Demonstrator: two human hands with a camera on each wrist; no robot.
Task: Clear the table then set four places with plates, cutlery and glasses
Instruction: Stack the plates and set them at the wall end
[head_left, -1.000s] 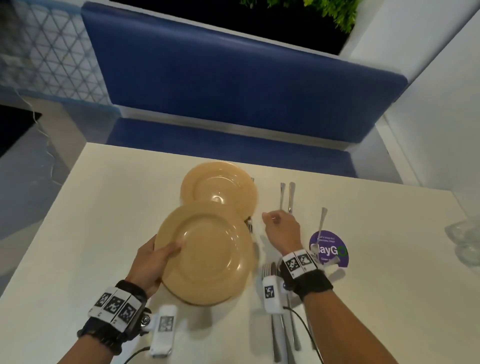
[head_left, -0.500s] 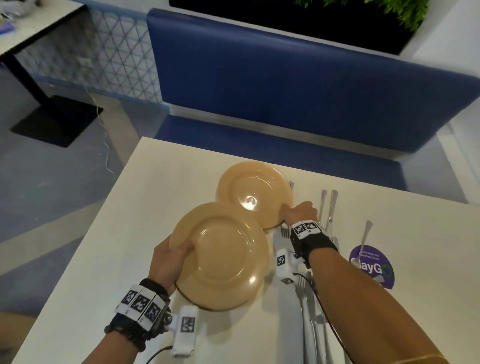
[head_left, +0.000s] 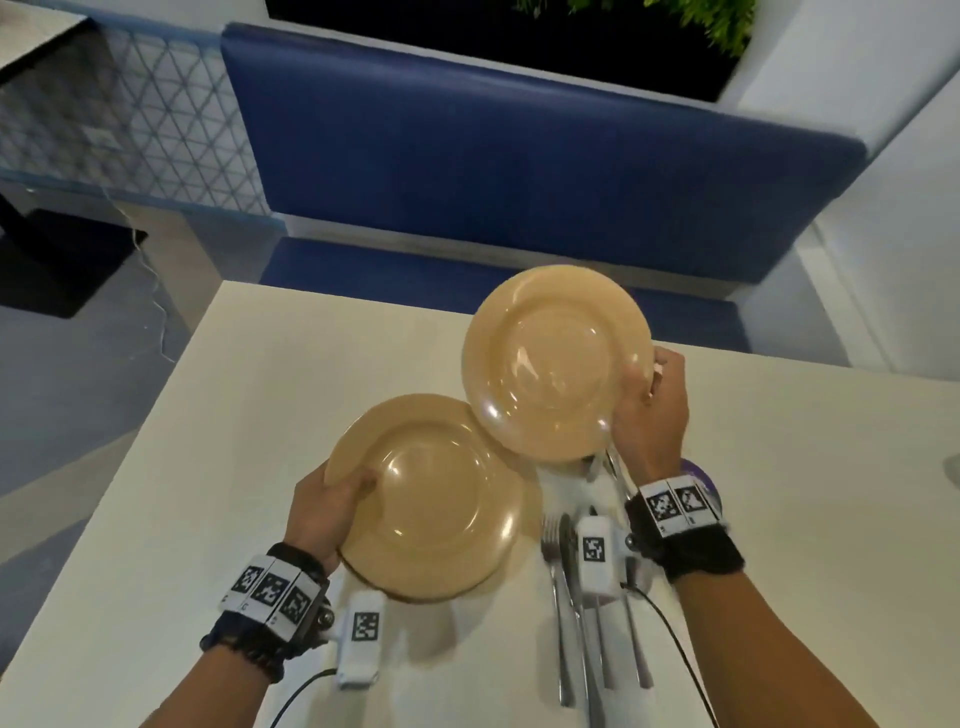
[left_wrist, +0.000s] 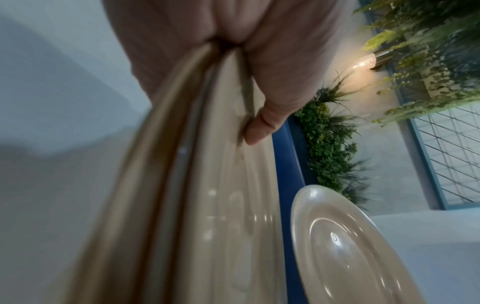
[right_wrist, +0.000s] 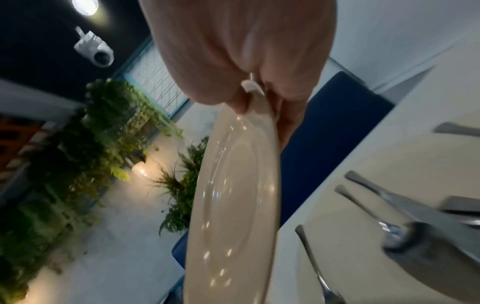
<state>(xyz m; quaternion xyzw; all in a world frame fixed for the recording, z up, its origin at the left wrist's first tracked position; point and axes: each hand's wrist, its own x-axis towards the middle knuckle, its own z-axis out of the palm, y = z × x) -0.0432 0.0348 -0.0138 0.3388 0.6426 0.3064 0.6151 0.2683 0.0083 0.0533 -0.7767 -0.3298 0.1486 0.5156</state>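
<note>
My left hand (head_left: 332, 506) grips the left rim of a stack of tan plates (head_left: 434, 499) held just above the white table (head_left: 260, 405); in the left wrist view the thumb (left_wrist: 262, 127) presses on the top plate (left_wrist: 228, 205) over at least two stacked rims. My right hand (head_left: 649, 410) holds a single tan plate (head_left: 556, 364) by its right rim, lifted and tilted over the far table edge; the right wrist view shows that plate (right_wrist: 233, 195) pinched between thumb and fingers. Forks, knives and spoons (head_left: 576, 597) lie on the table under my right wrist.
A blue bench seat (head_left: 519, 166) runs along the table's far side. A purple round sticker (head_left: 701, 475) peeks out behind my right wrist. Several cutlery handles (right_wrist: 376, 195) lie on the table beside the lifted plate. Plants hang on the wall above.
My right hand left the cutlery, took the far plate by its rim and has lifted it off the table. The left hand keeps holding its stack of plates.
</note>
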